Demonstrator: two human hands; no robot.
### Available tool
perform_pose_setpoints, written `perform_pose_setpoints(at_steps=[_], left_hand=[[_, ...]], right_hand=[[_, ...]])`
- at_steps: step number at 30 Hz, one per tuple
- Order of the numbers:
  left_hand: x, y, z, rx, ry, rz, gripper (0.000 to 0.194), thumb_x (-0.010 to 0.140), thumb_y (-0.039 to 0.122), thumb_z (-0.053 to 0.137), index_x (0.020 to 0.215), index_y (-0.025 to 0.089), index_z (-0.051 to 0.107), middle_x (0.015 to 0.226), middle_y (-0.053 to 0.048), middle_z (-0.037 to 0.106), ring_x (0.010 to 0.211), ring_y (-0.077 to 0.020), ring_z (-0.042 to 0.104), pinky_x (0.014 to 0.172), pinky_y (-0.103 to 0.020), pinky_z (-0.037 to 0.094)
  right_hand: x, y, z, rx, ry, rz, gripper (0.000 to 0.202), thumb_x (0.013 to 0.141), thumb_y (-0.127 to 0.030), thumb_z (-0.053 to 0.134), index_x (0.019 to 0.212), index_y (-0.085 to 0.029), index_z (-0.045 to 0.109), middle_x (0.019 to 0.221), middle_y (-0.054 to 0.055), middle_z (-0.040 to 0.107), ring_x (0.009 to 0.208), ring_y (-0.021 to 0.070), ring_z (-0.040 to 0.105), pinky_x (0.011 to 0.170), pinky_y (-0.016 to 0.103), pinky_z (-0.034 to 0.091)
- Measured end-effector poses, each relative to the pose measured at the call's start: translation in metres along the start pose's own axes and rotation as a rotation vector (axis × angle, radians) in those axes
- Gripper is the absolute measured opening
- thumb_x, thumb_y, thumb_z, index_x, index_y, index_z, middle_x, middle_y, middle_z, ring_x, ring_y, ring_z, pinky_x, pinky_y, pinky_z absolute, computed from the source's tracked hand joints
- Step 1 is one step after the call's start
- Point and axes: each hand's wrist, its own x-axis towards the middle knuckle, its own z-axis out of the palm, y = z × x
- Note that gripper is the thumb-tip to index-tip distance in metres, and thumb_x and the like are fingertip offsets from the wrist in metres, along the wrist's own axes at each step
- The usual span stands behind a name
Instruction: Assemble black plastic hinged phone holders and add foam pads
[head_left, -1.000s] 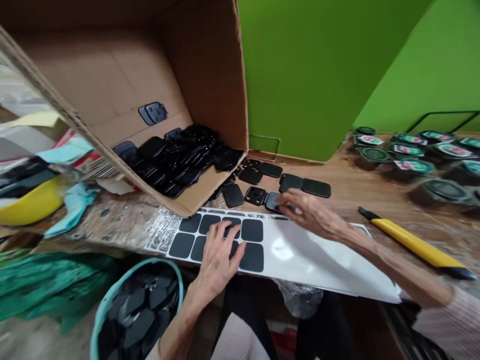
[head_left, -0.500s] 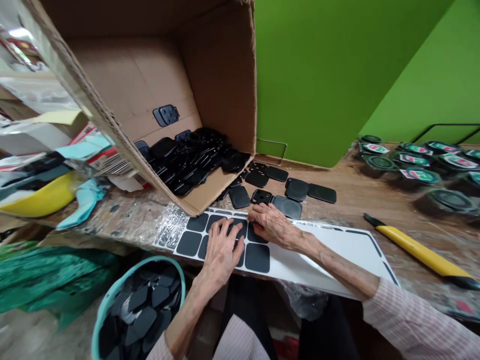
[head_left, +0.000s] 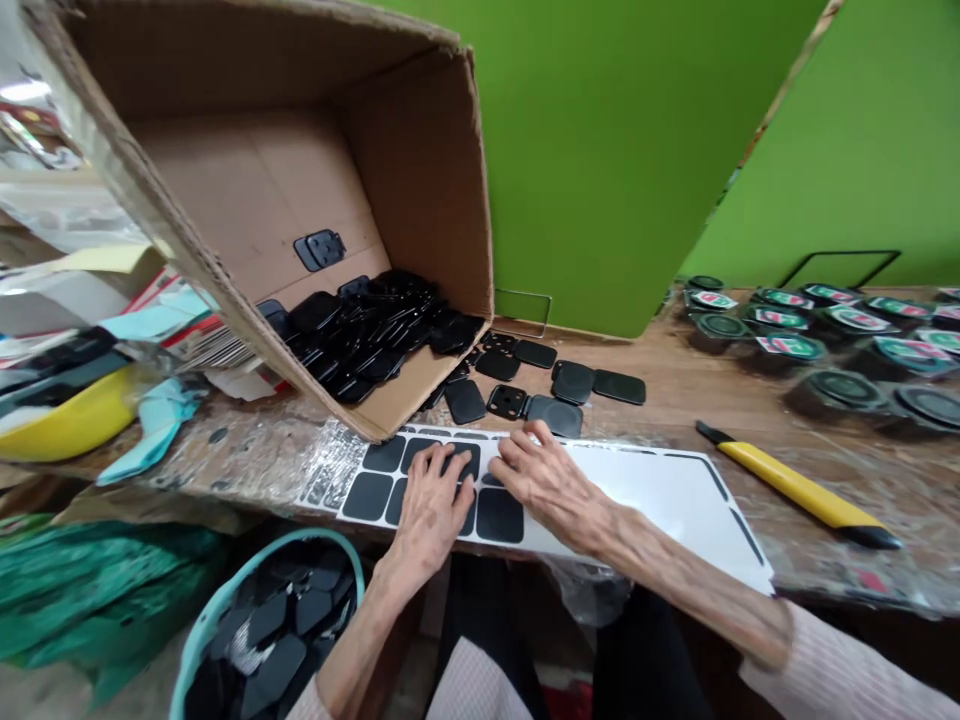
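Observation:
A white sheet bearing rounded black square stickers lies along the front edge of the workbench. My left hand rests on it with its fingers spread over the stickers in the middle. At the top right sticker of the group, my right hand is bent with its fingertips drawn in on that sticker, which it partly hides. Below it a whole black square lies flat on the sheet. Just behind the sheet are loose black plastic lids, some plain and some with holes.
A cardboard box on its side holds a heap of black lids. A yellow-handled cutter and lidded containers stand at right. Below left is a pale blue bucket of black pieces. A green panel rises behind.
My right hand's fingers have drawn in and the hand has risen slightly against the sheet. The left hand stays on the stickers. The whole view has shifted a little.

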Motion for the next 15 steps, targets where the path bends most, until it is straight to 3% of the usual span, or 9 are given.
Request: perform_pose_setpoints(at_steps=[3,6,8,11,15], left_hand=[[0.014,0.001,-0.01,-0.018,-0.071,-0.004,0.028,0.093,0.02,0.043,0.112,0.014,0.063,0.111,-0.012,0.062,0.106,-0.0278,0.053,0.098,-0.048,0.045],[0.056,0.009,-0.017,-0.07,-0.227,0.016,0.031,0.092,0.017,0.039,0.112,0.014,0.063,0.11,-0.011,0.063,0.11,-0.0271,0.053,0.104,-0.048,0.038],[0.093,0.017,-0.012,-0.119,-0.337,0.111,0.039,0.087,0.013,0.044,0.122,0.015,0.059,0.125,-0.012,0.058,0.121,-0.0277,0.048,0.109,-0.047,0.033],[0.141,0.028,0.003,-0.171,-0.457,0.235,0.053,0.074,0.011,0.057,0.127,0.02,0.058,0.135,-0.008,0.055,0.126,-0.0268,0.046,0.11,-0.043,0.031],[0.165,0.031,0.017,-0.229,-0.55,0.259,0.058,0.066,0.014,0.062,0.123,0.024,0.062,0.118,-0.008,0.063,0.115,-0.0299,0.054,0.103,-0.045,0.038]], right_hand=[[-0.042,-0.001,-0.035,0.132,0.146,0.144,0.02,0.093,-0.009,0.041,0.09,-0.02,0.058,0.09,0.006,0.059,0.085,0.0198,0.056,0.088,0.04,0.044],[-0.09,0.008,-0.056,0.343,0.344,0.356,0.01,0.095,-0.026,0.051,0.09,-0.023,0.059,0.1,0.006,0.056,0.096,0.0197,0.055,0.085,0.033,0.044],[-0.12,0.012,-0.054,0.449,0.395,0.503,0.014,0.092,-0.035,0.055,0.084,-0.024,0.06,0.096,0.005,0.057,0.094,0.0201,0.056,0.082,0.031,0.044],[-0.154,0.004,-0.038,0.706,0.354,0.774,0.026,0.091,-0.045,0.053,0.081,-0.023,0.061,0.078,0.002,0.055,0.072,0.0166,0.054,0.065,0.026,0.046],[-0.179,-0.017,-0.019,0.925,0.336,0.979,0.033,0.086,-0.055,0.056,0.09,-0.022,0.062,0.07,-0.001,0.052,0.062,0.0142,0.051,0.058,0.024,0.047]])
